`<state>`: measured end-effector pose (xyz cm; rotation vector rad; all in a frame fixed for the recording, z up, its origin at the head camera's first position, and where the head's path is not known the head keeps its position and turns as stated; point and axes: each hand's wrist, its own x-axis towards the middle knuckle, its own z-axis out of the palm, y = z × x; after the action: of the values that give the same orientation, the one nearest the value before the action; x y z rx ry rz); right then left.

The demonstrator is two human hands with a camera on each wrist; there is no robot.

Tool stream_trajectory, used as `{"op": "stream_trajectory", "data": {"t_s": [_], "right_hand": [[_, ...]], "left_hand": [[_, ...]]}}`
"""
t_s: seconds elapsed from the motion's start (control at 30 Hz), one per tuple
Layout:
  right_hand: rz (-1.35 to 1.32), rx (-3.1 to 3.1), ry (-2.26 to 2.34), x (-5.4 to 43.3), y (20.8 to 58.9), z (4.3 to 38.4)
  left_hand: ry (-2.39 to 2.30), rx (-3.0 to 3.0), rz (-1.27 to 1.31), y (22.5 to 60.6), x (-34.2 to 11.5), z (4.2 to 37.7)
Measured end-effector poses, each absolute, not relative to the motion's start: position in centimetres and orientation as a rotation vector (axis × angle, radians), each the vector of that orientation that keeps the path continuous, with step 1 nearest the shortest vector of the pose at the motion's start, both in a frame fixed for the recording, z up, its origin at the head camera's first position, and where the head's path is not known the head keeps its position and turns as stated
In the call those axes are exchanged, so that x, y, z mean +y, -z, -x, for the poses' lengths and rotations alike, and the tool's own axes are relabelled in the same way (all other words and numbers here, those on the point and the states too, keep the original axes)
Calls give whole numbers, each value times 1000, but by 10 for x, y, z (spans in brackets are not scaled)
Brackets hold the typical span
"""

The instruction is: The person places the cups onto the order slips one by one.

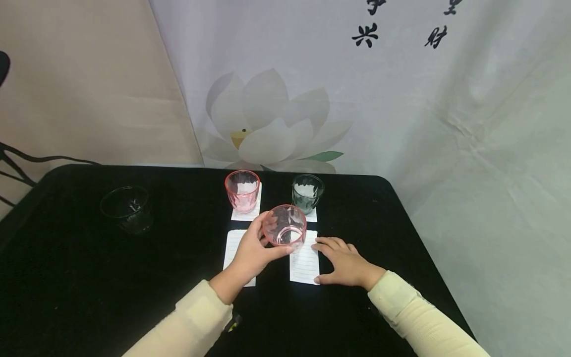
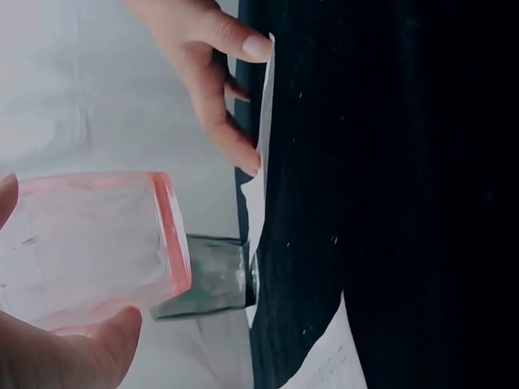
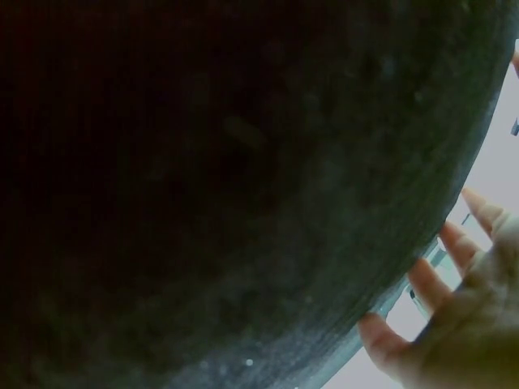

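Observation:
My left hand point(image 1: 253, 250) grips a clear pink glass cup point(image 1: 284, 226) between thumb and fingers, above the front sheets of paper. In the left wrist view this pink glass cup point(image 2: 97, 247) is held clear of the table, near a dark green glass cup point(image 2: 212, 275). My right hand point(image 1: 345, 263) rests at the right edge of a lined white sheet point(image 1: 305, 265), its fingertips and thumb touching the paper. Its fingers point(image 3: 430, 284) are spread in the right wrist view. Another lined sheet point(image 1: 232, 244) lies partly behind my left hand.
At the back, a second pink glass cup point(image 1: 243, 193) and the dark green glass cup point(image 1: 308, 192) each stand on a white sheet. A clear dark glass cup point(image 1: 131, 210) stands on the black table point(image 1: 89, 282) at the left. A printed curtain point(image 1: 392, 109) hangs behind.

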<state>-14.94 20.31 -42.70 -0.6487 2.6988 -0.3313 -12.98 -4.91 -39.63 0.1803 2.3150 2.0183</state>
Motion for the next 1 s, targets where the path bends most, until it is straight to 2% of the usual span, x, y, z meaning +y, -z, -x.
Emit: {"op": "stream_trajectory", "data": {"t_s": [0.7, 1.0], "right_hand": [[633, 2683, 342, 204, 429, 151], [642, 2669, 369, 206, 430, 151]], "left_hand": [[-2041, 2217, -280, 410, -29, 133], [-1957, 2222, -239, 413, -25, 133]]}}
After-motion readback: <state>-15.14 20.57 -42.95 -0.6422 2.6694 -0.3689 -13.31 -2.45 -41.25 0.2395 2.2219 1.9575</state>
